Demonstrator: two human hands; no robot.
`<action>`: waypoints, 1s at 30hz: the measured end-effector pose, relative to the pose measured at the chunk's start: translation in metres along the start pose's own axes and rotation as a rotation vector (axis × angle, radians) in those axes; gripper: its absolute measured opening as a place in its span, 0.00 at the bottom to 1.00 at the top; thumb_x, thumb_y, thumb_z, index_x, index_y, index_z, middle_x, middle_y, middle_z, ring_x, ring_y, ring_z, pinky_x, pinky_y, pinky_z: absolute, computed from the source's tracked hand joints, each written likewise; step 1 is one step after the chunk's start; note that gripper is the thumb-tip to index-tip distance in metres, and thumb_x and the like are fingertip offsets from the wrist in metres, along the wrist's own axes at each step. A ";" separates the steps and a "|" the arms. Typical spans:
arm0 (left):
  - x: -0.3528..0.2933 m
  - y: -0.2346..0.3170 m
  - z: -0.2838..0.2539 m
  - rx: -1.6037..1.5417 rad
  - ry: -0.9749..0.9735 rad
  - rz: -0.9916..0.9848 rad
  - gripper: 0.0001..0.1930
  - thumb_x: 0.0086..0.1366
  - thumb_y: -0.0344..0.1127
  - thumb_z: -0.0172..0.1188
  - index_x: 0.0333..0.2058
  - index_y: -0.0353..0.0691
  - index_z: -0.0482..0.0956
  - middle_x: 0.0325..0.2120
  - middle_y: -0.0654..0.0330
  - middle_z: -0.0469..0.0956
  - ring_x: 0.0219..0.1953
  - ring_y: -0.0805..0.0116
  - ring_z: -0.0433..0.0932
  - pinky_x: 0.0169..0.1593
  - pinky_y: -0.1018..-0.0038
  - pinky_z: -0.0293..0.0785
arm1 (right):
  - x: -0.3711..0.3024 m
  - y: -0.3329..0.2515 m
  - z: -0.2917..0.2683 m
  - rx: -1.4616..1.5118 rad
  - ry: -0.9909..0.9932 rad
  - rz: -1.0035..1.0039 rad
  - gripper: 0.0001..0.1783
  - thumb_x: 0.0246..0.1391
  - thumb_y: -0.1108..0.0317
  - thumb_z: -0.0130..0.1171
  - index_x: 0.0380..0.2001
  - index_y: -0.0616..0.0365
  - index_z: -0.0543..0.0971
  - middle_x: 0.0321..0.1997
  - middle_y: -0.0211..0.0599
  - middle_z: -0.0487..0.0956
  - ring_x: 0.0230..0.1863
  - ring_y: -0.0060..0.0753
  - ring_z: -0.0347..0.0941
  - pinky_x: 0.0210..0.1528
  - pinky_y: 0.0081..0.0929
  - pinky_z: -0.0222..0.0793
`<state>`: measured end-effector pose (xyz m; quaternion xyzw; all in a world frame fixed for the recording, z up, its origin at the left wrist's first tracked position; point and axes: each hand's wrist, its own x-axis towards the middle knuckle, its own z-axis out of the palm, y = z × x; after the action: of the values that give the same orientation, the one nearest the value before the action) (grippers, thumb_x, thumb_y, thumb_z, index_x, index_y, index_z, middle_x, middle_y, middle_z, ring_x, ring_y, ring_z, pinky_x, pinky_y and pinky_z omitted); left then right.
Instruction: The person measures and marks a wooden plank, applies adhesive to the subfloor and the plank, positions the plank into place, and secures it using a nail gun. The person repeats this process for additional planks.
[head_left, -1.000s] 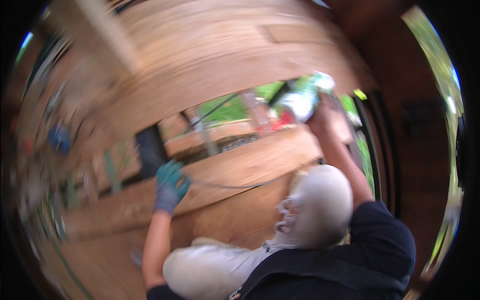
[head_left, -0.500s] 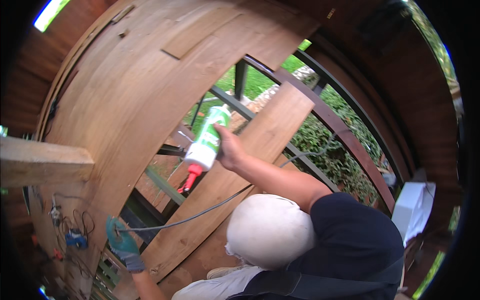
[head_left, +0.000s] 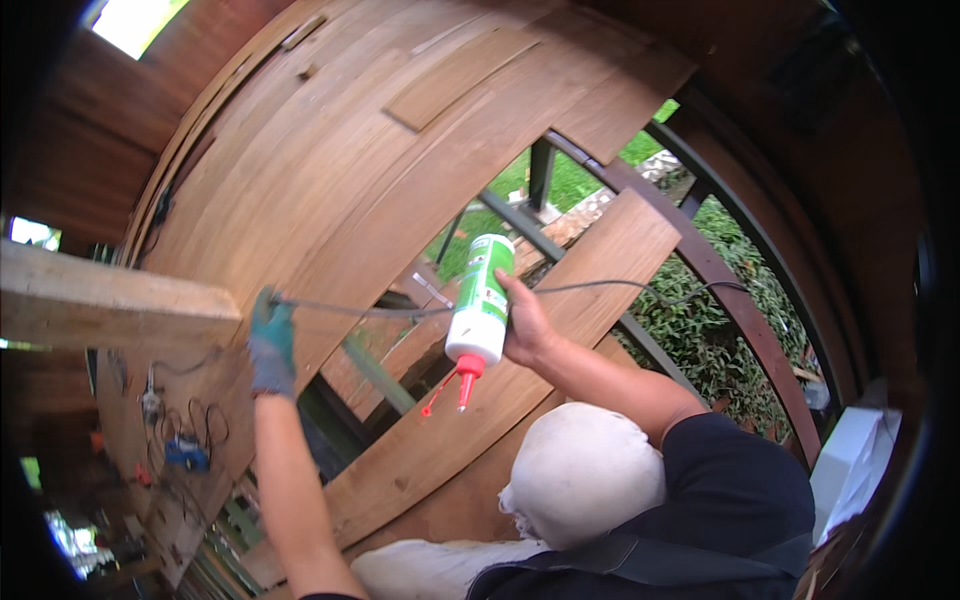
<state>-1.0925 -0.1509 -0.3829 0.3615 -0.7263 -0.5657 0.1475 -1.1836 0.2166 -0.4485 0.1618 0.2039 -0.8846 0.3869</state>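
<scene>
head view: your right hand (head_left: 527,325) is raised, fingers wrapped around a white and green glue bottle (head_left: 480,300) held before the slanted plank (head_left: 560,330). the bottle's long axis runs near upright, its red nozzle (head_left: 467,375) pointing down. your gloved left hand (head_left: 271,340) reaches up, fingers closed on a thin grey cable (head_left: 600,288) crossing behind the bottle. a cloth-covered head (head_left: 583,475) sits below.

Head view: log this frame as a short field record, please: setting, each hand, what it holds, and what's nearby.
setting: wooden plank wall with a gap showing greenery
left hand: in a green glove, raised against the wall, at the end of a thin grey cord
right hand: bare, gripping a glue bottle
bottle: white and green, red nozzle pointing down, cap hanging open
nearby: slanted loose plank, dark metal frame
</scene>
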 end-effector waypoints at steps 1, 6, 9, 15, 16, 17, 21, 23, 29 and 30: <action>0.014 -0.024 -0.017 0.034 -0.068 0.144 0.27 0.70 0.33 0.58 0.66 0.36 0.64 0.45 0.62 0.76 0.43 0.73 0.72 0.46 0.75 0.70 | 0.001 0.015 0.012 -0.003 -0.056 0.054 0.26 0.67 0.50 0.51 0.57 0.59 0.69 0.48 0.44 0.80 0.49 0.43 0.80 0.56 0.47 0.75; -0.070 -0.045 0.072 -0.205 -0.535 -0.579 0.36 0.66 0.50 0.66 0.68 0.51 0.63 0.51 0.62 0.77 0.49 0.68 0.79 0.50 0.68 0.76 | 0.000 0.052 -0.002 -0.248 0.106 0.104 0.20 0.67 0.61 0.53 0.57 0.59 0.68 0.48 0.42 0.79 0.48 0.42 0.80 0.53 0.45 0.79; -0.135 -0.040 0.100 -0.085 -0.784 -0.592 0.31 0.66 0.51 0.66 0.63 0.45 0.68 0.48 0.63 0.78 0.46 0.73 0.79 0.47 0.72 0.77 | -0.003 0.077 -0.014 -0.422 0.151 0.196 0.25 0.65 0.56 0.58 0.58 0.57 0.66 0.48 0.41 0.80 0.46 0.40 0.81 0.44 0.43 0.82; -0.154 -0.058 0.099 -0.105 -0.782 -0.531 0.26 0.64 0.45 0.67 0.56 0.40 0.71 0.43 0.61 0.79 0.39 0.68 0.81 0.41 0.70 0.80 | 0.004 0.051 -0.033 -1.014 -0.020 0.379 0.38 0.57 0.43 0.65 0.58 0.63 0.70 0.54 0.51 0.76 0.57 0.46 0.74 0.51 0.46 0.79; -0.154 -0.059 0.094 -0.137 -0.768 -0.599 0.26 0.64 0.44 0.67 0.56 0.40 0.71 0.42 0.60 0.79 0.38 0.66 0.82 0.41 0.69 0.81 | 0.009 0.024 -0.054 -1.434 0.026 0.104 0.38 0.55 0.43 0.66 0.56 0.63 0.72 0.57 0.54 0.74 0.57 0.50 0.74 0.54 0.46 0.76; -0.157 -0.045 0.096 -0.156 -0.772 -0.677 0.28 0.63 0.44 0.68 0.56 0.38 0.70 0.42 0.57 0.79 0.39 0.62 0.83 0.42 0.65 0.83 | 0.010 -0.004 -0.085 -1.843 0.085 -0.186 0.38 0.54 0.43 0.67 0.55 0.63 0.73 0.60 0.56 0.72 0.57 0.54 0.73 0.58 0.46 0.74; -0.156 -0.039 0.061 -0.201 -0.768 -0.773 0.29 0.61 0.43 0.69 0.57 0.37 0.69 0.41 0.54 0.79 0.39 0.57 0.83 0.44 0.59 0.84 | -0.038 -0.154 -0.132 -2.213 0.684 -0.118 0.26 0.52 0.69 0.58 0.55 0.61 0.70 0.64 0.58 0.69 0.44 0.59 0.79 0.43 0.49 0.78; -0.154 -0.047 0.049 -0.236 -0.769 -0.790 0.30 0.60 0.42 0.70 0.57 0.38 0.69 0.41 0.54 0.79 0.38 0.56 0.83 0.43 0.57 0.85 | -0.059 -0.189 -0.156 -2.386 0.535 0.178 0.16 0.53 0.72 0.53 0.46 0.60 0.78 0.42 0.54 0.82 0.43 0.56 0.80 0.43 0.48 0.78; -0.159 -0.060 0.025 -0.305 -0.679 -0.875 0.32 0.61 0.42 0.69 0.59 0.39 0.67 0.41 0.52 0.80 0.39 0.53 0.83 0.43 0.54 0.85 | -0.095 -0.266 -0.067 -2.016 -0.345 0.937 0.14 0.61 0.58 0.60 0.42 0.58 0.81 0.29 0.35 0.81 0.33 0.31 0.80 0.31 0.34 0.75; -0.161 -0.058 0.021 -0.312 -0.674 -0.891 0.32 0.61 0.42 0.69 0.59 0.39 0.67 0.41 0.51 0.80 0.39 0.53 0.83 0.43 0.54 0.85 | -0.082 -0.294 -0.034 -2.051 -0.472 1.077 0.17 0.61 0.57 0.61 0.47 0.56 0.80 0.34 0.36 0.83 0.36 0.32 0.80 0.32 0.32 0.77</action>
<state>-0.9728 -0.0299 -0.4118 0.4063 -0.4190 -0.7573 -0.2930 -1.3469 0.4647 -0.3722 -0.3267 0.6476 -0.0384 0.6873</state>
